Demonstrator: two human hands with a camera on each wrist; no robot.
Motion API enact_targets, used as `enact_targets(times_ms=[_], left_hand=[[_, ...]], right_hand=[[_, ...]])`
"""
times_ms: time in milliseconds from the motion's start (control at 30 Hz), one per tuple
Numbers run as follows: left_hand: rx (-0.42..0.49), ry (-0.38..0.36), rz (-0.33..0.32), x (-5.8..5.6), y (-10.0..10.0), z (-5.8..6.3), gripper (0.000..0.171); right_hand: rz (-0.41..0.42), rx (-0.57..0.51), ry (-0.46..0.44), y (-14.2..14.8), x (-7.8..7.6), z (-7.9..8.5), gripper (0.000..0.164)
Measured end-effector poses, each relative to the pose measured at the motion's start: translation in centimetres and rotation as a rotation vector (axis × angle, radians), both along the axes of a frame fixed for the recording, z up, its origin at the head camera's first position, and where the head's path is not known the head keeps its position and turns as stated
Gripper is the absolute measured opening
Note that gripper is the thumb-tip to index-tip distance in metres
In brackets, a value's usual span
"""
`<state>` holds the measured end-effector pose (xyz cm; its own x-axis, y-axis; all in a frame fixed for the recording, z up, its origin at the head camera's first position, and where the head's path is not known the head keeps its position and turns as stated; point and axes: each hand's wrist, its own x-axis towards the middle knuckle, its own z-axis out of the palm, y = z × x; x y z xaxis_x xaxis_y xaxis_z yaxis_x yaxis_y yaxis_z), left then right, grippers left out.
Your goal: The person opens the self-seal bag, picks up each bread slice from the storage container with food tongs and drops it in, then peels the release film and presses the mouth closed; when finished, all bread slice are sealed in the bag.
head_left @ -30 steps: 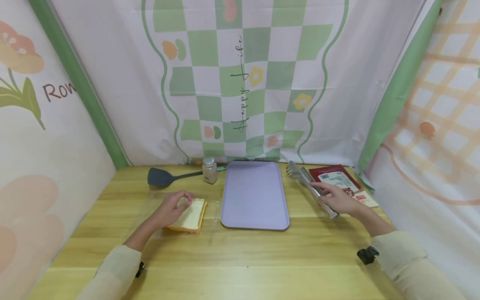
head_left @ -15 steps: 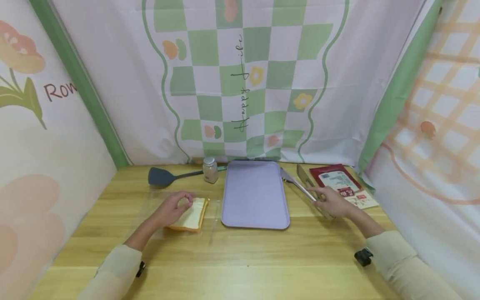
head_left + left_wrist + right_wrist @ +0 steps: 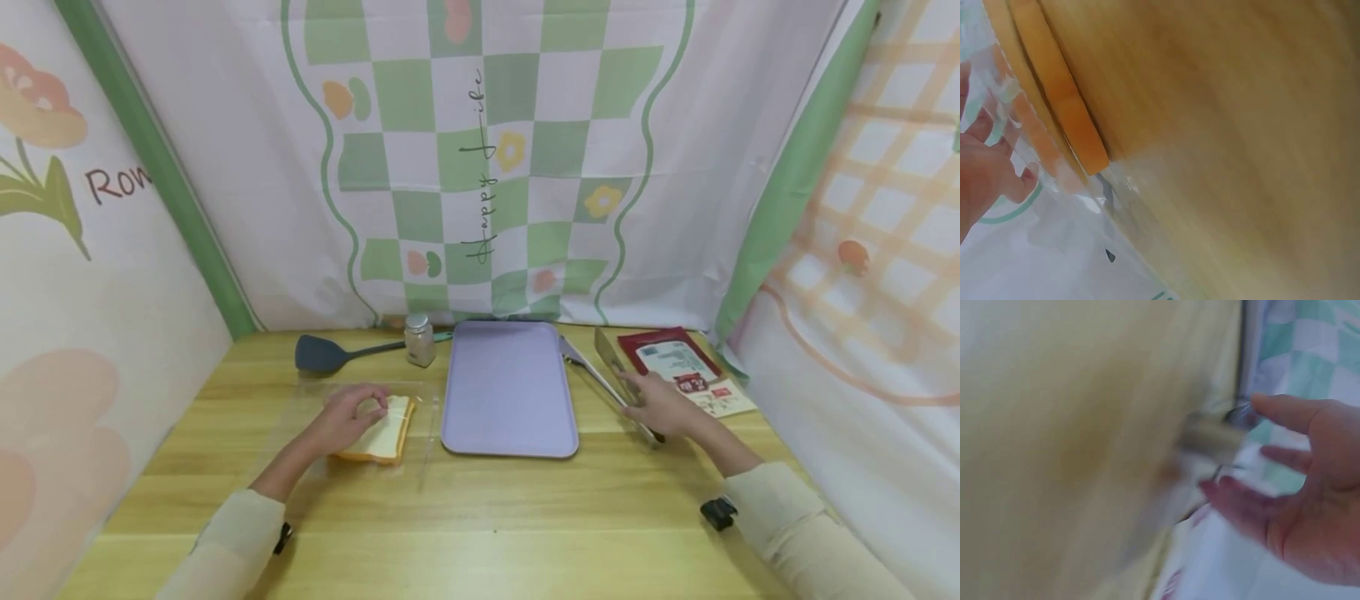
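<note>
My left hand [image 3: 345, 419] rests over a slice of bread [image 3: 386, 433] inside a clear plastic bag, its fingers bent loosely. In the left wrist view, thumb and fingers stand apart beside the bag's plastic [image 3: 1035, 137], along the bread's orange crust [image 3: 1066, 94]. At the right, metal tongs [image 3: 597, 373] lie on the table with their two arms spread. Hovering over the tongs' handle end, my right hand [image 3: 663, 407] hides part of one arm. The right wrist view has this hand [image 3: 1329, 494] with fingers apart and nothing gripped; blur obscures what lies beyond.
A lilac tray [image 3: 510, 392] stands in the middle of the wooden table [image 3: 480, 525]. Behind the bread are a black spatula [image 3: 321, 354] and a small lidded jar [image 3: 420, 342]. Red-and-cream packets [image 3: 678, 358] lie at the back right, before the curtain [image 3: 510, 208].
My right hand has let go of the tongs, which have sprung from closed to spread. That hand has shifted slightly left. The left hand has stayed over the bread.
</note>
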<state>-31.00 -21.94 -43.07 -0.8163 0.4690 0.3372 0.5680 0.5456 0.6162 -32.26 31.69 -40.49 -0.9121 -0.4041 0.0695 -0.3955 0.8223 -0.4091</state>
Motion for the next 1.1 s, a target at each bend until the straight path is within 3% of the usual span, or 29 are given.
enact_targets(times_ms=[133, 233, 333, 500, 733, 900, 1100], left_hand=[[-0.011, 0.001, -0.002, 0.0, 0.0, 0.0, 0.01], [-0.019, 0.007, -0.004, 0.0, -0.1, -0.1, 0.007], [-0.034, 0.019, -0.002, 0.0, -0.2, -0.1, 0.006], [-0.053, 0.031, 0.012, 0.1, -0.2, -0.2, 0.01], [-0.073, 0.002, 0.027, 0.2, 0.0, -0.1, 0.011], [-0.073, 0.005, 0.056, 0.9, 0.2, 0.2, 0.009], [-0.12, 0.152, 0.001, 2.5, 0.5, 0.6, 0.022]], right_hand=[[-0.096, 0.082, 0.069, -2.6, 0.2, 1.6, 0.057], [-0.101, 0.039, 0.098, -6.0, 0.0, 2.5, 0.052], [-0.021, -0.064, 0.114, -10.0, -0.5, 2.8, 0.045], [0.141, -0.263, 0.052, -16.3, -2.5, 2.3, 0.033], [0.248, -0.319, -0.086, -23.9, -5.6, 0.6, 0.027], [0.191, -0.298, -0.173, -27.6, -6.9, -0.2, 0.025], [0.105, -0.211, -0.193, -29.6, -8.1, -1.1, 0.018]])
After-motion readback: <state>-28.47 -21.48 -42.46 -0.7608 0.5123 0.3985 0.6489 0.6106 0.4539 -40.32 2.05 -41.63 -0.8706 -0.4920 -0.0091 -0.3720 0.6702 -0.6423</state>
